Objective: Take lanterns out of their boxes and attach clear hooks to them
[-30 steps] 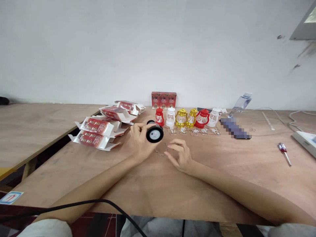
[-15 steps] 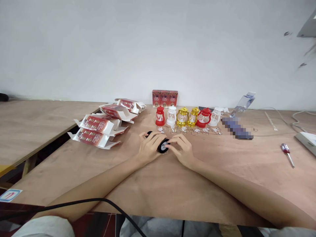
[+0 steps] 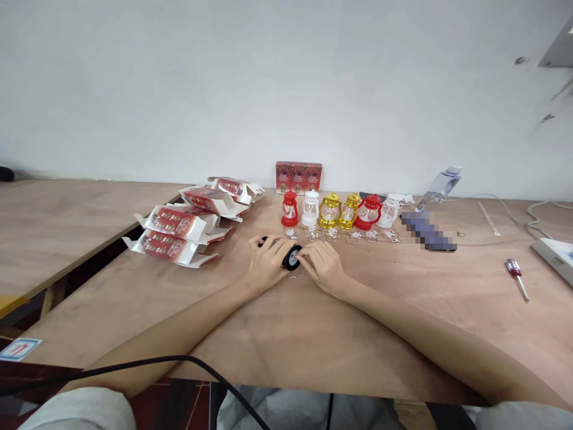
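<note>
Cable point(image 3: 147, 365), black and thin, crosses the lower left of the frame in front of the counter point(image 3: 286, 340) edge. Above it, near the centre, both hands meet on one small black lantern point(image 3: 290, 257), which lies on its side with the round base turned toward the camera. The left hand point(image 3: 267, 263) closes its grip around the body so that it cannot roll; the right hand point(image 3: 323, 266) pinches at the rim of the base, fingers closed on it (what exactly is between the fingertips is too small to tell). A bent wire handle point(image 3: 296, 274) lies on the counter just below the lantern, close to both hands.

Beyond them stands a row of finished lanterns point(image 3: 340, 211), red, white and gold, with small wire pieces point(image 3: 344, 236) laid in a line before them, one about in front of each lantern. Open red-and-white cartons point(image 3: 179, 233) lie stacked at the middle left, and three closed red boxes point(image 3: 298, 178) stand against the wall. A screwdriver point(image 3: 516, 276) rests well apart at the right, and a plastic bottle point(image 3: 441, 183) lies further back.
</note>
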